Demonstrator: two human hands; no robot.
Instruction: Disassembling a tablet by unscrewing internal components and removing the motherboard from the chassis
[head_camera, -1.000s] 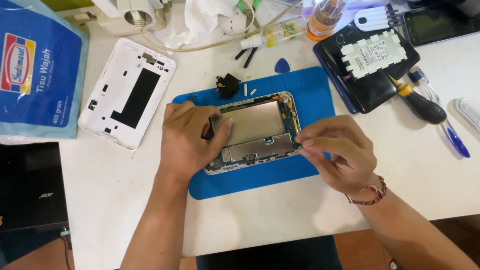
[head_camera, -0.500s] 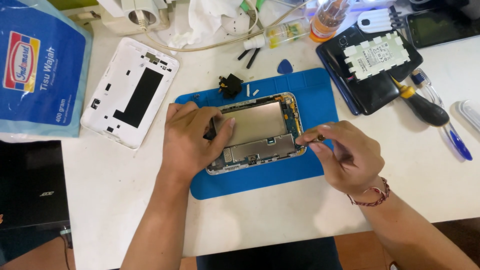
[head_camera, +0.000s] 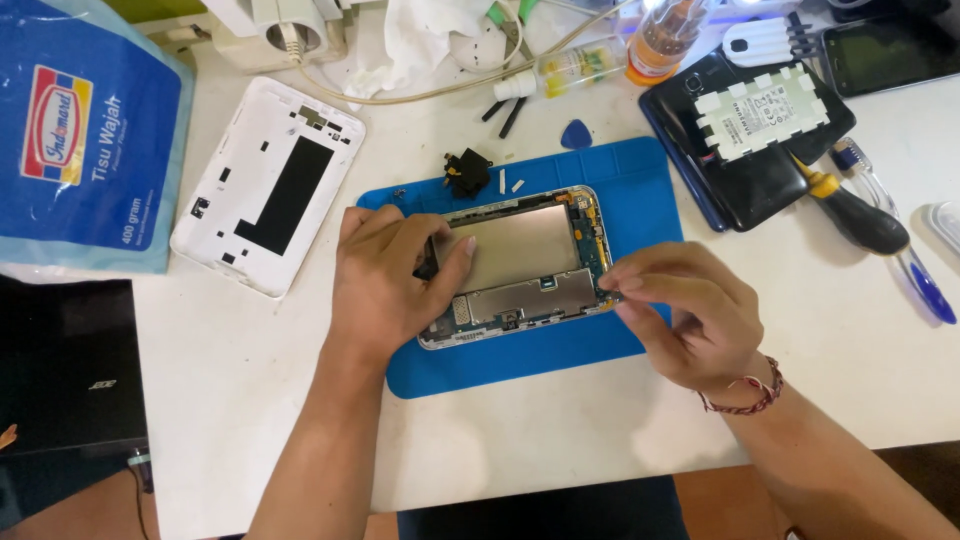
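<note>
The opened tablet (head_camera: 520, 265) lay with its back cover off on a blue work mat (head_camera: 640, 180), in the middle of the white tabletop (head_camera: 560, 440). Its metal shields and circuit board were facing up.

The left hand (head_camera: 385, 285) rested flat on the left end of the tablet and pressed it down; the thumb pointed toward the middle of the metal plate. Its grip was loose, around nothing, only holding the device in place. The right hand (head_camera: 680, 315) was at the right lower edge of the tablet. Its thumb and first finger were pinched narrow at the frame, and I could not tell if something small was between them.

Around the work there were many things. The white back cover (head_camera: 270, 185) lay to the left of the mat, partly off it, and a blue packet of tissues (head_camera: 85, 140) was further left. On the top edge of the mat stood a small black part (head_camera: 467, 172), with 2 small white pieces (head_camera: 510, 183) just beside it. A blue plastic pick (head_camera: 575, 133) lay just above the mat. To the right, a white battery (head_camera: 762, 108) sat on a dark device (head_camera: 745, 180), and a screwdriver with a black handle (head_camera: 860, 215) lay near it. A black laptop (head_camera: 65, 370) was at the left lower corner. Nothing covered the tablet except the 2 hands.
</note>
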